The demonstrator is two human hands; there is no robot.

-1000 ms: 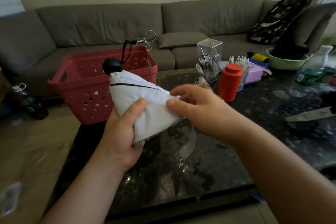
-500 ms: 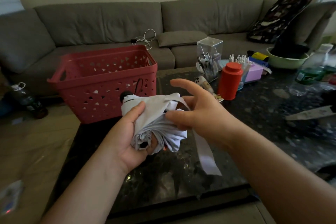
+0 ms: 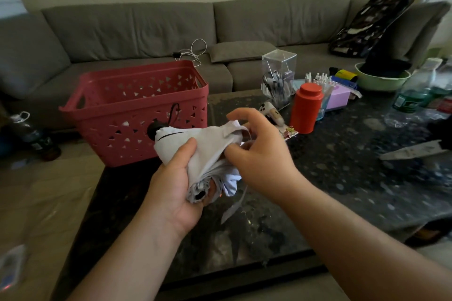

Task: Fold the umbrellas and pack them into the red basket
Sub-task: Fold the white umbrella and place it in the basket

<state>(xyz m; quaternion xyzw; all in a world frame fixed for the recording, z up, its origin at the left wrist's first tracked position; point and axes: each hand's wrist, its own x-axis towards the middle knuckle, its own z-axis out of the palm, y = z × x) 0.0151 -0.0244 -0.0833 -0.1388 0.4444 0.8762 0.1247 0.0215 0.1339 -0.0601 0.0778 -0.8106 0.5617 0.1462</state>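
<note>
The left hand (image 3: 176,186) grips the white umbrella (image 3: 195,151) around its rolled cloth, held above the dark table (image 3: 342,178). The right hand (image 3: 256,151) pinches the cloth at the umbrella's 2 o'clock side. The red basket (image 3: 137,110) sits at 11 o'clock from the umbrella, just behind it.

Rolled white umbrella (image 3: 195,151) held before the empty red basket (image 3: 137,115).

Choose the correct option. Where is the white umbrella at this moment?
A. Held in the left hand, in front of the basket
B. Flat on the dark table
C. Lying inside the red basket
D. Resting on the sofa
A: the left hand grips the rolled white umbrella in front of the red basket, while the right hand works its strap.
</note>
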